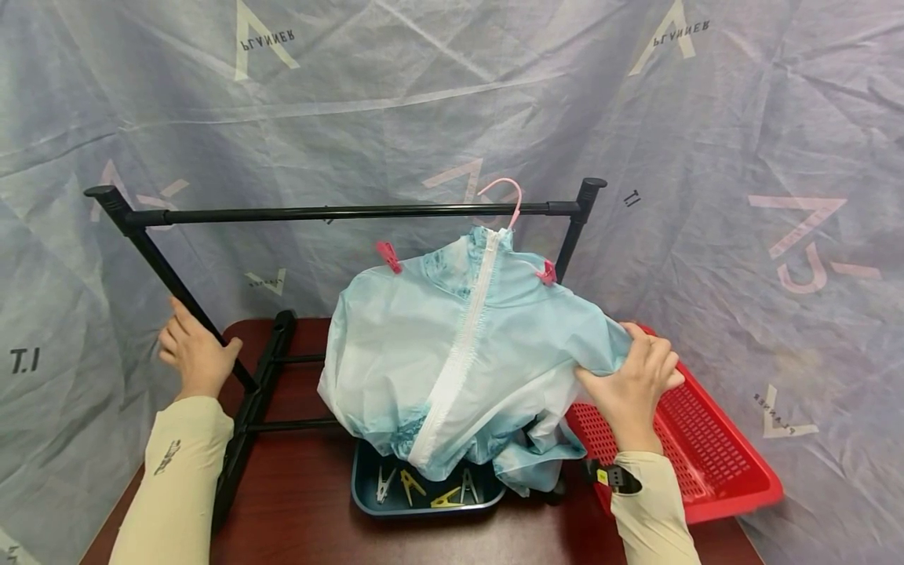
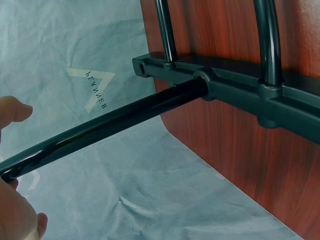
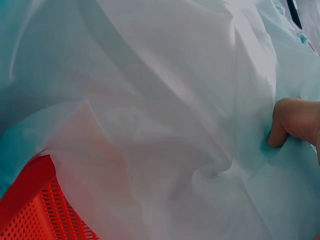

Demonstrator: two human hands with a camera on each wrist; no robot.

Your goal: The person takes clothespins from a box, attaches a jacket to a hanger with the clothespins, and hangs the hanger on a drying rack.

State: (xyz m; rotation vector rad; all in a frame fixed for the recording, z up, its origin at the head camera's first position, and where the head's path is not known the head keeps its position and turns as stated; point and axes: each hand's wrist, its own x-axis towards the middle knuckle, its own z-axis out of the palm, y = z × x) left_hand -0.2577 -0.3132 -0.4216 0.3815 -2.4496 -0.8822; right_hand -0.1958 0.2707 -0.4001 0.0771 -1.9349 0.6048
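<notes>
A light blue and white zip-up jacket is on a pink hanger, whose hook goes over the rack's top bar. Two pink clothespins clip its shoulders. My right hand grips the jacket's sleeve at the right side; a bent thumb presses into the cloth in the right wrist view. On the left, my left hand holds the black side post of the rack, with the post between thumb and fingers. The jacket's lower part bunches up toward the table.
Below the jacket, a dark blue tray contains several yellow and white clothespins. A red perforated basket stands at the right, partly behind my right hand. The rack's foot rests on the reddish-brown table. Grey printed cloth hangs behind.
</notes>
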